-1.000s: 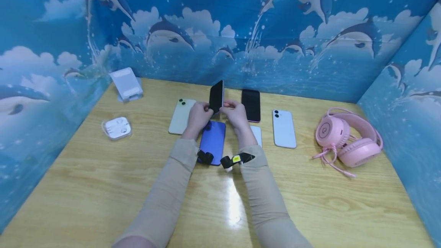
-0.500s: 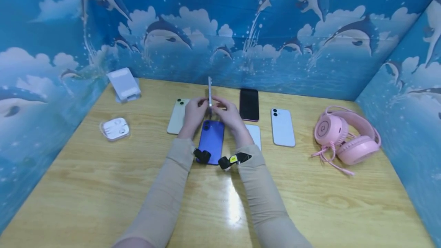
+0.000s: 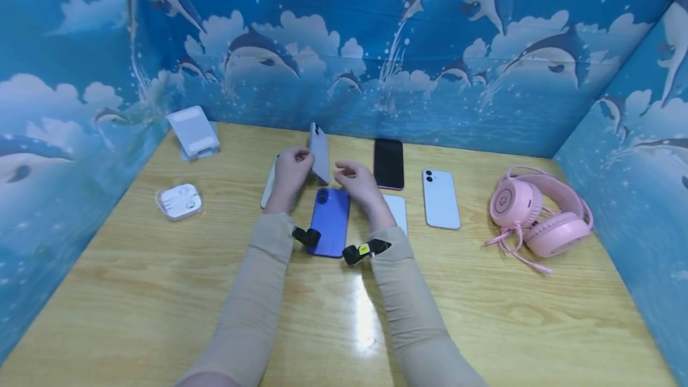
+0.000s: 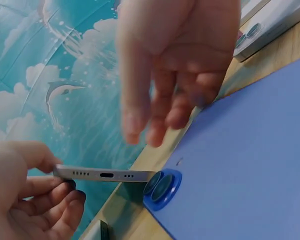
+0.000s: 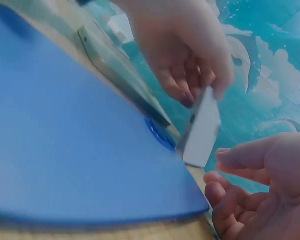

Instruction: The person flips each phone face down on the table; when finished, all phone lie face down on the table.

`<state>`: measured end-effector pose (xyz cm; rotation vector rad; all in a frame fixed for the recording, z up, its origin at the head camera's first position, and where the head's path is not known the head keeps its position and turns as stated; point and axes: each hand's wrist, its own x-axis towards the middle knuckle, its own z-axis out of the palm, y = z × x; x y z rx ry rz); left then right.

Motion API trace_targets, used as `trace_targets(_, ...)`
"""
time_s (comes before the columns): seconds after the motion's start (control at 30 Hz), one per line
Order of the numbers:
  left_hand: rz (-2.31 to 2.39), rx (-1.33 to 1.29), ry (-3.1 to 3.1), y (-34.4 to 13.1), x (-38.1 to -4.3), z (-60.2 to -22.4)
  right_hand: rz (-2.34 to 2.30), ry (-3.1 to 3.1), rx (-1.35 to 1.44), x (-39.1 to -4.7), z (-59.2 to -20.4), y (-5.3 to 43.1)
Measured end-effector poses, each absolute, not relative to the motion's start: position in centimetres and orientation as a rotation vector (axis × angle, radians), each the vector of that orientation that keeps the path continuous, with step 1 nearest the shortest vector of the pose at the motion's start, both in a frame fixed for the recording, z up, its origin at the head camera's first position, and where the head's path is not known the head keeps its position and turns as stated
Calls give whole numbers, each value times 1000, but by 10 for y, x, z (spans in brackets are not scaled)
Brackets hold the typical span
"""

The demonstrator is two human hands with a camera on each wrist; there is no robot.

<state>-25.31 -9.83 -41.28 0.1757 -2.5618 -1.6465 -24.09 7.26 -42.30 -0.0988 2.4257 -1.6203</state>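
Observation:
My left hand point(image 3: 291, 173) pinches a pale smartphone point(image 3: 319, 155) by its left edge. The phone stands tilted above the table, its pale back with the camera toward me; the charging port point(image 4: 106, 175) shows in the left wrist view. To the right, apart from the phone, my right hand point(image 3: 361, 185) hangs with loosely bent fingers and holds nothing. A blue-violet smartphone point(image 3: 330, 223) lies face down between my wrists. Under my left hand lies a pale green smartphone point(image 3: 270, 186), partly hidden. A white smartphone point(image 3: 396, 211) is partly covered by my right wrist.
On the wooden table point(image 3: 161, 291), a black-screened phone point(image 3: 389, 163) and another white phone point(image 3: 441, 199) lie to the right. Pink headphones point(image 3: 537, 211) sit at far right. At left are boxed earphones point(image 3: 181, 201) and a white stand-like object point(image 3: 194, 131). A dolphin-print cloth point(image 3: 322, 46) hangs behind.
The phone has turned from its dark screen, through edge-on, to its pale back and shifted left. My right hand has let go of it; my left hand has moved slightly left with it.

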Motion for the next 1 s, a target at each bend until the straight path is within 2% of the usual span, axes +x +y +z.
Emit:
trace_targets(0.4, -1679, 255, -2765, -86, -258, -420, -1374, 2630, -47, -242, -423, 78)
trace_targets(0.83, -1583, 149, -2967, -82, -257, -423, -1257, 2729, -30, -243, -419, 81)
trace_targets(1.0, -1491, 26, -3021, -82, -256, -421, -1257, 2695, -21, -243, -419, 81)
